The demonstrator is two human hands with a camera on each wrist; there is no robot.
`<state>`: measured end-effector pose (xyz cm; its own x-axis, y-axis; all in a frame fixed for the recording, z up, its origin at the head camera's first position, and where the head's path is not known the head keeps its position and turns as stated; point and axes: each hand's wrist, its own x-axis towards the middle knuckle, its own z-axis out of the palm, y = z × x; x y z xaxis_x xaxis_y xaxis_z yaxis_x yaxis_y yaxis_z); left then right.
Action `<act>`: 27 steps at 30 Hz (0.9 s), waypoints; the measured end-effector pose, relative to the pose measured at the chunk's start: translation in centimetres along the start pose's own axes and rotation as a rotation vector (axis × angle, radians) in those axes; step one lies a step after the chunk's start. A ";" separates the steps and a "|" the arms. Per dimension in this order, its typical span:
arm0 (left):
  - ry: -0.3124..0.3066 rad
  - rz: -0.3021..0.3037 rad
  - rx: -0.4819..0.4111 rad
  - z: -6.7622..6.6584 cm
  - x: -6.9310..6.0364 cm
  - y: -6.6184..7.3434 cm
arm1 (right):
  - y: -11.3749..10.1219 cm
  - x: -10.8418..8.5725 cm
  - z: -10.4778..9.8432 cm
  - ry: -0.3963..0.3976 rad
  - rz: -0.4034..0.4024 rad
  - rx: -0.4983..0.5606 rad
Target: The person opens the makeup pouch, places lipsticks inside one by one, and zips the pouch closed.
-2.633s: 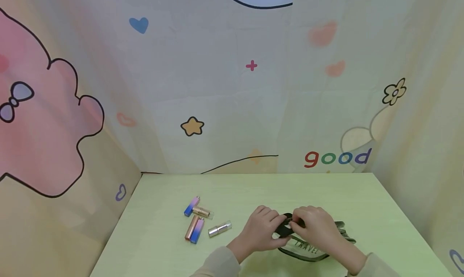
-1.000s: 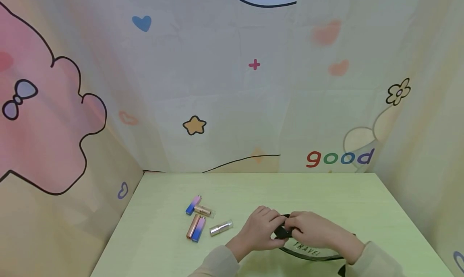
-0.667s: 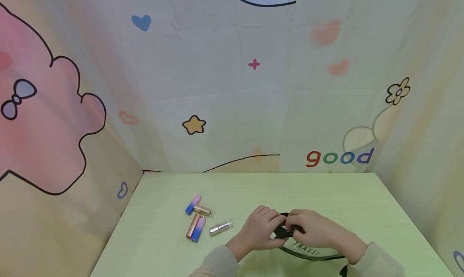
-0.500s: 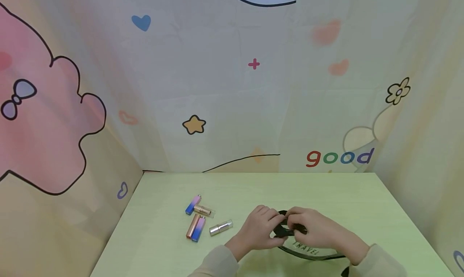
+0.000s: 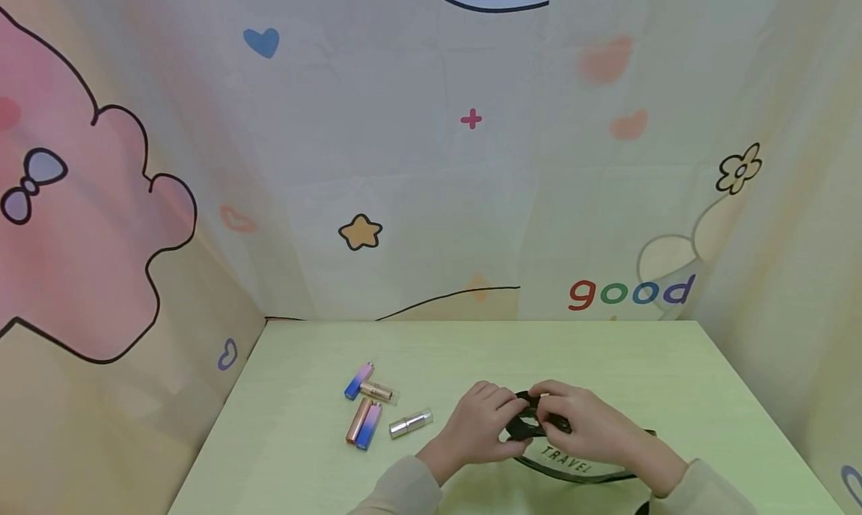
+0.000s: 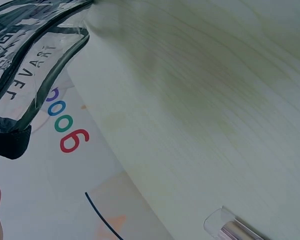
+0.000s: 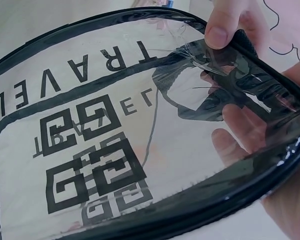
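Observation:
A clear plastic travel pouch (image 5: 569, 459) with black trim and TRAVEL lettering is held at its left end, above the table. My left hand (image 5: 474, 425) grips the black end piece of the pouch, thumb below and fingers above. Close beside it, my right hand (image 5: 589, 421) pinches the dark upper edge with curled fingers; whether it has a zipper pull cannot be seen. The right wrist view shows the pouch (image 7: 95, 145) large, with fingers (image 7: 235, 130) visible through the plastic. In the left wrist view, the pouch (image 6: 35, 65) is at the upper left.
Left of the hands lie several lipstick tubes: a silver one (image 5: 411, 423) with a clear cap, a gold one (image 5: 379, 391), a rose-gold one (image 5: 358, 421) and pink-blue ones (image 5: 368, 426). A printed curtain (image 5: 417, 148) encloses the pale green table (image 5: 303, 365).
Over the earlier frames my right hand came left and down along the pouch edge, then shifted slightly right and up again. The left hand keeps its grip almost unmoved; the tubes stay put.

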<state>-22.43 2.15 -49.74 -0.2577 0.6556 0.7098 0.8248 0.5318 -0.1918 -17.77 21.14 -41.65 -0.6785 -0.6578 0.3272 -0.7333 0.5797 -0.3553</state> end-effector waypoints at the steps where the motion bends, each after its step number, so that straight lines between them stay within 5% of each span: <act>1: 0.001 0.000 0.001 0.0 0.0 0.0 | 0.0 0.0 0.0 0.010 -0.008 0.000; 18: 0.016 -0.009 -0.009 -0.2 -0.2 0.0 | 0.0 0.3 0.9 0.103 -0.102 -0.108; 27: -0.035 -0.045 -0.034 -0.3 -0.5 -0.2 | -0.4 0.4 0.9 0.140 -0.088 -0.049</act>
<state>-22.28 1.59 -49.86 -0.3117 0.6505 0.6926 0.8287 0.5427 -0.1367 -17.74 20.24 -42.15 -0.6089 -0.6356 0.4746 -0.7889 0.5480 -0.2780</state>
